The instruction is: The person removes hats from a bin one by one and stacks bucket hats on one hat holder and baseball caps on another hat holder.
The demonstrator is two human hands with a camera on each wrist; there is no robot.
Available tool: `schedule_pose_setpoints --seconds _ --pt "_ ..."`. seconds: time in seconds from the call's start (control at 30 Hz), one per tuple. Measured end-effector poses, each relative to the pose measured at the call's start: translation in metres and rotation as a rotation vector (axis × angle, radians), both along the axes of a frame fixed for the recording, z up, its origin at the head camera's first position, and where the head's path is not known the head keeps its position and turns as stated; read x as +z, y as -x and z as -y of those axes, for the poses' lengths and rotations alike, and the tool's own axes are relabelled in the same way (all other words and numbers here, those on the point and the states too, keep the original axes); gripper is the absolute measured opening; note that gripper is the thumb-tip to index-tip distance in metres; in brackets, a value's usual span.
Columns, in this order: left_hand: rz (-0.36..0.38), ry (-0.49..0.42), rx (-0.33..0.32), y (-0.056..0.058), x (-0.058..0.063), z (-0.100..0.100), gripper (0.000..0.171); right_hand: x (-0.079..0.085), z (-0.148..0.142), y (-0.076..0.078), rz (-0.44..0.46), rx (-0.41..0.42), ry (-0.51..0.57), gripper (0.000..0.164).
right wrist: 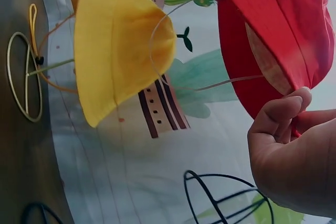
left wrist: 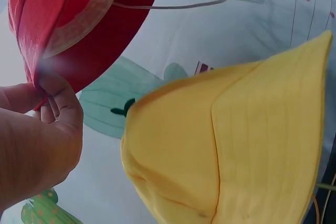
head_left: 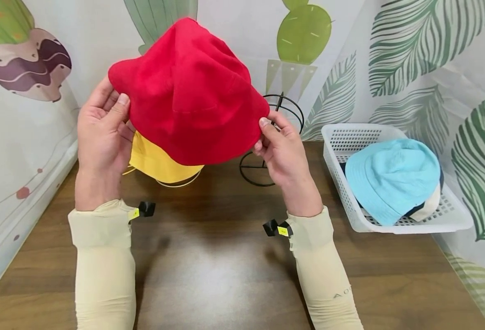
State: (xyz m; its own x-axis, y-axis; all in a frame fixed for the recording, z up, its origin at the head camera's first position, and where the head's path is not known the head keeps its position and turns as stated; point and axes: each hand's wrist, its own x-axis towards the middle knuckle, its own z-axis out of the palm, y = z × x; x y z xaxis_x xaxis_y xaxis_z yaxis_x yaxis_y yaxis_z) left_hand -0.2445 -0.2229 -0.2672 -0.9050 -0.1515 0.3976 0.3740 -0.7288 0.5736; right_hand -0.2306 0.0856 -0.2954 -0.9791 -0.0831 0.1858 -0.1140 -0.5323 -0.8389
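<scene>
Red fabric bucket hat [head_left: 189,98] is up in the air between the hands: left hand [head_left: 102,137] pinches the brim at its 9 o'clock, right hand [head_left: 283,153] pinches it between 3 and 4. White perforated plastic basket [head_left: 355,140] sits well apart toward 4 o'clock; holds light-blue fabric bucket hat [head_left: 393,172] over cream fabric [head_left: 428,205]. Red hat's crown points to 12, long axis just past 9 to just past 3. Yellow fabric bucket hat [head_left: 156,160] at 7, partly hidden.
</scene>
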Motion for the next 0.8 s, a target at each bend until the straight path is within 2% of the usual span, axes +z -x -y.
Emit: schedule_pose_setpoints --seconds 0.2,0.4,0.8 --pt "0.026 -0.008 0.031 0.007 -0.002 0.013 0.048 -0.003 0.012 0.003 0.002 0.042 0.007 0.019" --pt "0.034 -0.002 0.040 0.011 -0.005 0.025 0.048 -0.007 0.022 0.009 0.011 0.046 0.013 0.019" --pt "0.112 -0.074 0.059 0.022 -0.015 0.040 0.045 -0.020 0.043 0.023 0.053 0.044 0.028 0.017"
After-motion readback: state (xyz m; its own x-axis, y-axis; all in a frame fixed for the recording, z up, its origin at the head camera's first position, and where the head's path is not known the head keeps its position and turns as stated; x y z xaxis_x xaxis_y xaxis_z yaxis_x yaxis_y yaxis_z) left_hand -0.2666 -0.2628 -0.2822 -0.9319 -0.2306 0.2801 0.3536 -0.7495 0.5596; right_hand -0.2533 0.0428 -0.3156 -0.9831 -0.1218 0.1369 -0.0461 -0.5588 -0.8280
